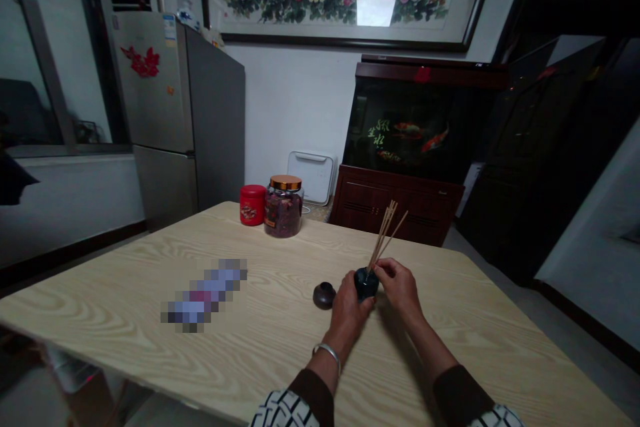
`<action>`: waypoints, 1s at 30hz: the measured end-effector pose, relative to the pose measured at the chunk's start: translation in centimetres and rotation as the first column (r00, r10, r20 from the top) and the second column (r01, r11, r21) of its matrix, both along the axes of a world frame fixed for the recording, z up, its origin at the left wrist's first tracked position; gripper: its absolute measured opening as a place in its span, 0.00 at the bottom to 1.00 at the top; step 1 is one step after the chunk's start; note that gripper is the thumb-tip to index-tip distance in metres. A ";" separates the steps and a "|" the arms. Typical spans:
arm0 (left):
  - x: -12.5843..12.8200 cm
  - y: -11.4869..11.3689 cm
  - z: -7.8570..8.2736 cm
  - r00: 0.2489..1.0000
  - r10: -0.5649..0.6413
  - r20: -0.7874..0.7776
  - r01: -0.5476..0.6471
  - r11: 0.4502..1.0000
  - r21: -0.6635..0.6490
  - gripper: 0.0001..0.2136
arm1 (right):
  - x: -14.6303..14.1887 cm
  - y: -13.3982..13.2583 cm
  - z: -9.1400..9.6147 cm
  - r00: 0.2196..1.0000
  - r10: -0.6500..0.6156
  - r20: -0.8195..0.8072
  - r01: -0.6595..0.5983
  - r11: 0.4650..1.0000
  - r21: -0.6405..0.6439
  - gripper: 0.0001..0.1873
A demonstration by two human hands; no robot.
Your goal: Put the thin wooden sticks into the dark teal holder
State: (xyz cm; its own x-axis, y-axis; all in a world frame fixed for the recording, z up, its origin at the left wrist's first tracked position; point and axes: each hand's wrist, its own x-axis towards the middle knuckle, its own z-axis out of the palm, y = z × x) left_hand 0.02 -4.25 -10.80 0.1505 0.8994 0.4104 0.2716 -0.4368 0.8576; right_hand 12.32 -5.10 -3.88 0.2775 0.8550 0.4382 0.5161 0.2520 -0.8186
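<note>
My left hand (347, 307) wraps round a small dark glass diffuser bottle (367, 285) that stands on the wooden table. Several thin reed sticks (381, 238) rise out of its mouth, most bunched together and one leaning further right. At the bottle's right side, my right hand (401, 285) is closed, thumb and forefinger pinched at the foot of the leaning stick; the exact grip is partly hidden. A round dark brown lid (324, 295) with a hole in its top lies just left of my left hand.
On the table (280, 360) a blurred-out bluish object (205, 295) lies to the left. A red canister (253, 205) and a clear jar with a copper-coloured lid (283, 208) stand at the far edge. Beyond are a fridge (215, 120) and a fish tank (400, 127).
</note>
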 end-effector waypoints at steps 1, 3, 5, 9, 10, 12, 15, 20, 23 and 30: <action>0.0 -0.1 0.0 1.000 -0.003 0.003 0.003 1.000 0.009 0.26 | 0.1 -0.1 -0.2 1.000 -0.006 -0.016 0.006 1.000 -0.005 0.14; -0.1 -0.2 0.2 1.000 -0.011 0.009 0.011 1.000 0.028 0.25 | 0.4 -0.2 -1.1 0.999 -0.028 -0.044 0.027 0.999 -0.018 0.16; -0.1 -0.3 0.2 1.000 -0.019 0.016 0.018 0.999 0.048 0.23 | 0.8 -0.4 -2.3 0.997 -0.071 -0.034 0.070 0.997 -0.042 0.21; 0.3 -0.1 -0.5 1.000 -0.025 0.018 0.024 0.998 0.054 0.24 | 1.0 -0.6 -4.8 0.995 -0.077 0.067 0.083 0.991 -0.107 0.28; 0.4 0.0 -0.7 1.000 -0.018 0.017 0.017 0.999 0.042 0.28 | 1.0 -0.6 -5.3 0.995 -0.047 0.083 0.057 0.991 -0.122 0.29; 0.6 0.1 -1.3 1.000 -0.001 0.012 0.001 1.000 0.005 0.36 | 0.8 -0.4 -5.7 0.995 0.008 0.100 0.007 0.989 -0.145 0.28; 0.7 0.0 -1.7 1.000 0.004 0.009 -0.004 1.000 -0.015 0.41 | 0.7 0.3 -5.8 0.993 0.024 0.118 -0.008 0.990 -0.139 0.26; 0.3 -0.4 -1.4 1.000 0.023 -0.017 -0.024 0.999 -0.027 0.41 | 1.1 2.5 -5.8 0.986 -0.022 0.166 0.046 0.988 -0.145 0.27; 0.3 -0.5 -1.4 0.999 0.021 -0.037 -0.023 0.999 -0.048 0.40 | 1.4 4.1 -5.8 0.978 -0.054 0.200 0.082 0.988 -0.132 0.27; 0.5 -0.4 -1.6 0.997 0.015 -0.078 -0.018 0.999 -0.045 0.38 | 2.2 7.9 -6.0 0.973 -0.054 0.226 0.088 0.985 -0.146 0.31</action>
State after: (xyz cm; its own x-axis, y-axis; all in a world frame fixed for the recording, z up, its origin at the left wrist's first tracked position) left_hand 0.49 -4.61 -12.42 0.1653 0.9194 0.3568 0.3448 -0.3928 0.8525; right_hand 14.50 2.81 -9.90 0.2516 0.8985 0.3598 0.6999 0.0879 -0.7088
